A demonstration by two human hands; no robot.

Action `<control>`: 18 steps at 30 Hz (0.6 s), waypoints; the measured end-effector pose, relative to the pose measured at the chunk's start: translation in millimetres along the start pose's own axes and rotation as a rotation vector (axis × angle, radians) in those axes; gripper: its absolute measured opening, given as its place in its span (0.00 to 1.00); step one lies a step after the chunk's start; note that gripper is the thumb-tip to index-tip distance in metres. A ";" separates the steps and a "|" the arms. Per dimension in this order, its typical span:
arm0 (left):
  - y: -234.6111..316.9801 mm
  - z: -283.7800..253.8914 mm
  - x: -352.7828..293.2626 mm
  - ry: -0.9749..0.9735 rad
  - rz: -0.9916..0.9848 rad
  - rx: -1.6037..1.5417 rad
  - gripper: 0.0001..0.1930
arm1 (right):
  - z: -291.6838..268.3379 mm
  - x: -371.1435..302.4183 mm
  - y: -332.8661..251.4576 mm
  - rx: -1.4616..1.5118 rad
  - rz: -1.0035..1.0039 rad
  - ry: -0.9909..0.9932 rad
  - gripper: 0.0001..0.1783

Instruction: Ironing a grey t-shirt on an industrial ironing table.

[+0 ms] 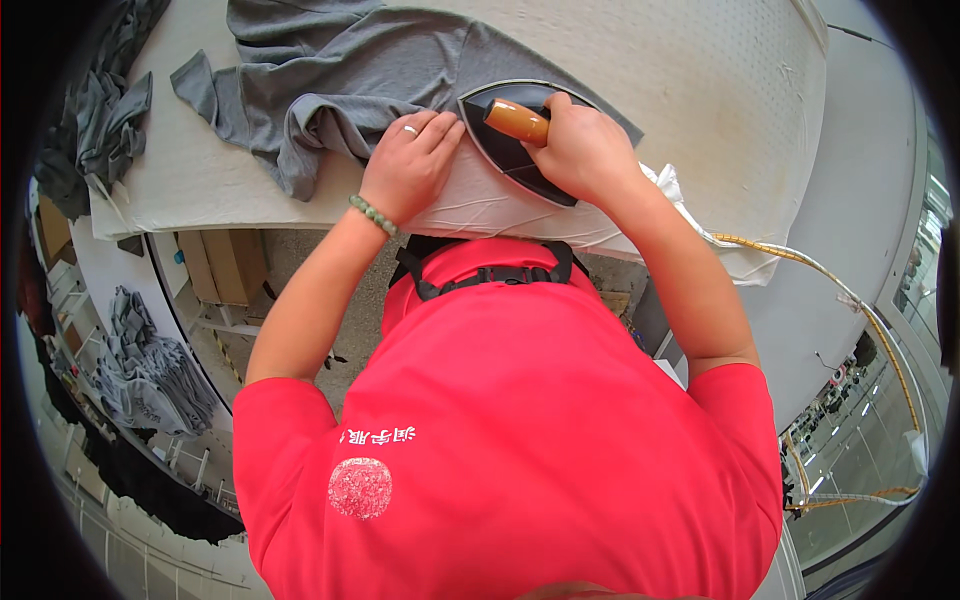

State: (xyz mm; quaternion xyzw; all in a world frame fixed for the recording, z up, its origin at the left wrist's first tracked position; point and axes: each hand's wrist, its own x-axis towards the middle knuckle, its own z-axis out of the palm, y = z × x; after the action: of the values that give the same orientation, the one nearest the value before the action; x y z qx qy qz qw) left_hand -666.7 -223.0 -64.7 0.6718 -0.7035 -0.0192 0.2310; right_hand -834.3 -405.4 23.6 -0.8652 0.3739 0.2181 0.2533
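A grey knit garment (390,58) with sleeves lies spread and partly rumpled on the cream padded ironing table (720,120). My right hand (588,150) is wrapped round the brown handle of a dark, pointed iron (510,158). The iron rests over the garment's near right part, its tip toward the upper left, and hides the cloth beneath. Just left of the iron, my left hand (412,160) has its fingers bent and pressed together on the garment's near edge. The fingertips partly hide how much cloth they pinch.
From the iron's side, a white and yellow-wrapped cord (800,256) runs over the table's right edge. Dark grey garments (110,120) are heaped at the table's left end. More grey clothes (155,370) hang in a bunch at lower left. A cardboard box (232,268) stands under the table.
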 end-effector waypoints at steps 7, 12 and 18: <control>3.1 -38.5 -13.1 0.038 -0.297 -0.324 0.11 | 7.1 12.4 -48.7 -0.006 0.034 -0.048 0.18; -41.2 -90.6 13.5 0.287 -0.523 -0.518 0.05 | 6.1 26.9 -49.0 0.014 0.008 0.025 0.19; -177.4 -95.6 -13.9 0.265 -0.719 0.009 0.18 | -14.0 36.1 -25.6 0.100 0.164 0.194 0.20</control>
State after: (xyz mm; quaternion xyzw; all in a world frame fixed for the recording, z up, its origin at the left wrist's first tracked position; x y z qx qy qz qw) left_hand -467.2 -199.8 -43.4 0.8734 -0.3870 -0.0091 0.2956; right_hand -789.7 -418.1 21.1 -0.8351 0.4763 0.1344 0.2400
